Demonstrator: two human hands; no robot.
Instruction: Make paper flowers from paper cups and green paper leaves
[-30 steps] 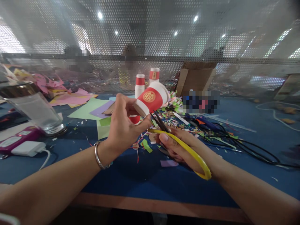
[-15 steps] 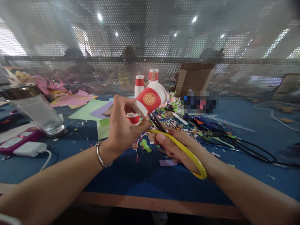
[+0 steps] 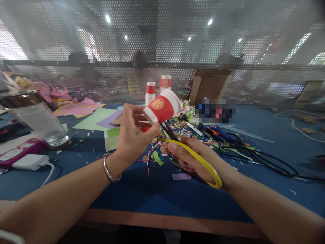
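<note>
My left hand [image 3: 135,127] is closed on a red and white paper cup [image 3: 165,109], tilted with its wider end to the upper right. The fingers and thumb grip its lower left end. A round gold emblem shows on the cup's red band. My right hand [image 3: 194,154] is wrapped around scissors with a large yellow handle [image 3: 200,161]. Their dark blades [image 3: 169,130] point up and left, with the tips against the cup's lower side; whether they cut into it I cannot tell. Part of another red item shows behind my left fingers.
Several paper cups [image 3: 150,91] stand behind. Paper scraps [image 3: 157,158] litter the blue table [image 3: 142,200]. Coloured sheets [image 3: 88,120], a glass [image 3: 43,118] and a purple power strip [image 3: 24,152] lie left. A glue gun [image 3: 222,134], black cable [image 3: 271,162] and cardboard box [image 3: 210,84] are right.
The cup has turned a little in my left hand, its emblem shifting up and left. The scissors have moved slightly up and left, their tips now closer against the cup.
</note>
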